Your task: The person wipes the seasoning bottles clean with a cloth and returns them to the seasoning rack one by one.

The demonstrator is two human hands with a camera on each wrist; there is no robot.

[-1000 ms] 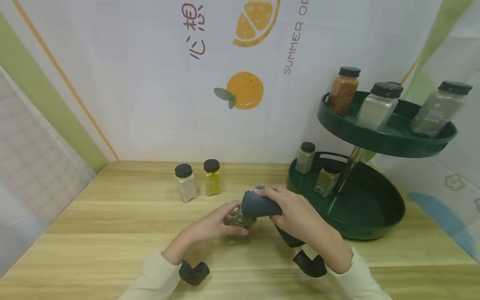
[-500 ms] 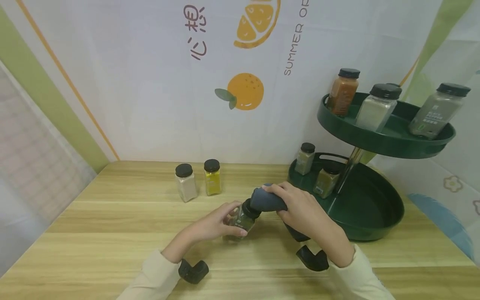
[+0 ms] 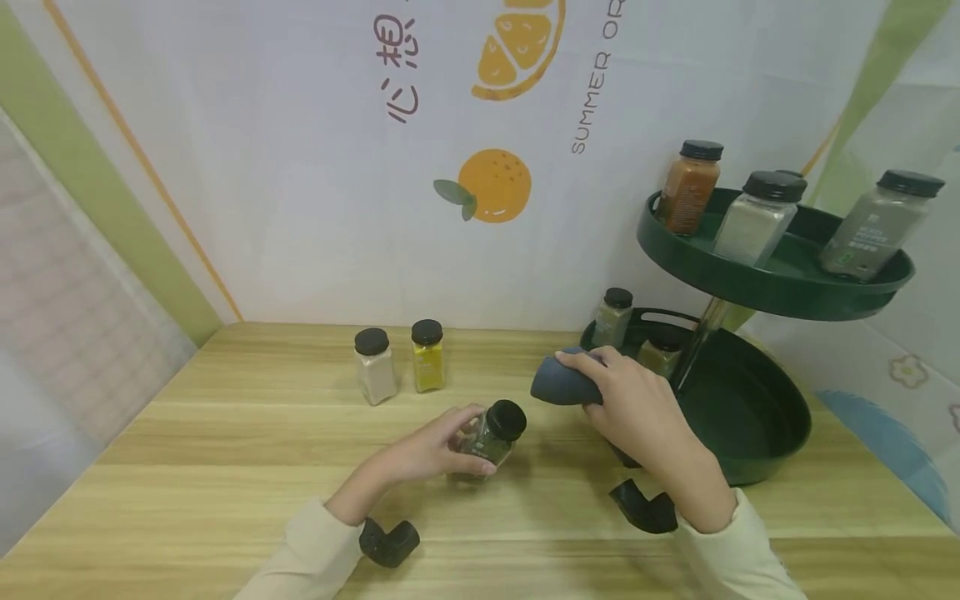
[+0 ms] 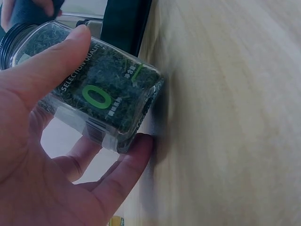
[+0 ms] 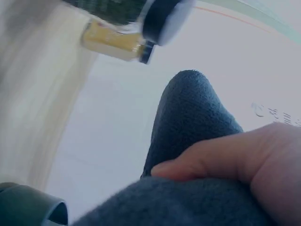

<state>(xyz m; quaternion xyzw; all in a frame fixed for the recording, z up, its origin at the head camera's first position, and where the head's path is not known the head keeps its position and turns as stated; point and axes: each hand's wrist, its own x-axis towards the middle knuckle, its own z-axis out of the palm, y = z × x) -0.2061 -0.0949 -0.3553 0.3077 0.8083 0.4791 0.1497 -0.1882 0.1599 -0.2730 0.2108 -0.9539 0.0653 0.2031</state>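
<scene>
My left hand [image 3: 438, 450] grips a clear spice jar [image 4: 101, 77] of dried green herbs, its black lid [image 3: 506, 419] on. The jar leans to the right, close over the wooden table, thumb across its front and fingers behind. To the right of the lid, my right hand [image 3: 630, 400] holds a folded dark blue cloth [image 3: 564, 381], thumb on top. In the right wrist view the soft cloth [image 5: 190, 108] stands apart from the jar's lid.
A two-tier dark green rack [image 3: 750, 417] stands at the right, with several spice jars on its tiers. Behind my left hand stand a jar of pale powder [image 3: 377, 371] and a yellow jar [image 3: 428, 358]. A printed white curtain [image 3: 315, 208] hangs behind the wooden table [image 3: 225, 467].
My right hand has moved the cloth off the jar's lid, up and to the right, so the lid now shows. My left hand has stayed in place with the jar.
</scene>
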